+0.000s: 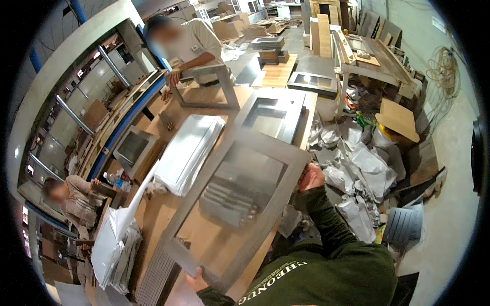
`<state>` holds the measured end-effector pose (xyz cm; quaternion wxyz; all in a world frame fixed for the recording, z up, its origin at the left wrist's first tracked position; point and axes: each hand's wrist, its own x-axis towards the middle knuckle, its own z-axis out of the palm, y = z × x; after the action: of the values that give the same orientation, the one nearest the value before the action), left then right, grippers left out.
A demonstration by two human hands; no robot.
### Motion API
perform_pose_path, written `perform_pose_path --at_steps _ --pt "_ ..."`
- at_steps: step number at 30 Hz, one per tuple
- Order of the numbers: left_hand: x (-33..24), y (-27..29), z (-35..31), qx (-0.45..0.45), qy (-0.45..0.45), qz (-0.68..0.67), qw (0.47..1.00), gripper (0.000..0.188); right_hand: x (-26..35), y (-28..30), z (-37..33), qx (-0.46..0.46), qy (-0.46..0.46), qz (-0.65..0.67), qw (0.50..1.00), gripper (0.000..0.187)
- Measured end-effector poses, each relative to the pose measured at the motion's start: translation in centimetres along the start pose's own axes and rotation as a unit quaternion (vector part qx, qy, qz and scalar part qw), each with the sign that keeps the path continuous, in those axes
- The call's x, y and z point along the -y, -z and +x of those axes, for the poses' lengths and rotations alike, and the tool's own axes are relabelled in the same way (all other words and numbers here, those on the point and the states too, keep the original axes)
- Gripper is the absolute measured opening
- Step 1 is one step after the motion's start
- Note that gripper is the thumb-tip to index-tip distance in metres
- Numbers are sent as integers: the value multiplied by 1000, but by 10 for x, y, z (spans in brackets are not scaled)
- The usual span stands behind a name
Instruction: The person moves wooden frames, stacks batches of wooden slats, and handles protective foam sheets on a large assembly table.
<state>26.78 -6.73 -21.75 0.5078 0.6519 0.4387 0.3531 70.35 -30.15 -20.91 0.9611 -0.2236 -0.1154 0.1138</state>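
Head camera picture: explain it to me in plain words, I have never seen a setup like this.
There is no robot here. A person wears a wide camera on the head, looking down, so the dark green sleeve belongs to the wearer, and straight edges bend near the rim.

The left hand and the right hand hold a large grey rectangular frame with a see-through middle, over a brown wood-coloured table. Whether glass fills it is hard to tell.

On the table is a stack of flat, white-topped pieces. Across it, another person has a hand on a smaller grey rectangular frame standing on edge.
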Motion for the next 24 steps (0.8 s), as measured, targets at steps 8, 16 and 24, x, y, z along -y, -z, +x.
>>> perform_pose_path --at_steps 8,16,24 --pt "-79 -177 89 144 -34 -157 976 51 23 67 257 -10 -44 -162 986 24" --pt "-64 -302 83 -44 -81 63 994 75 -55 173 406 55 -30 -506 860 29" --pt "16 -241 37 -183 -2 308 934 70 -77 190 364 63 -11 -588 806 37"
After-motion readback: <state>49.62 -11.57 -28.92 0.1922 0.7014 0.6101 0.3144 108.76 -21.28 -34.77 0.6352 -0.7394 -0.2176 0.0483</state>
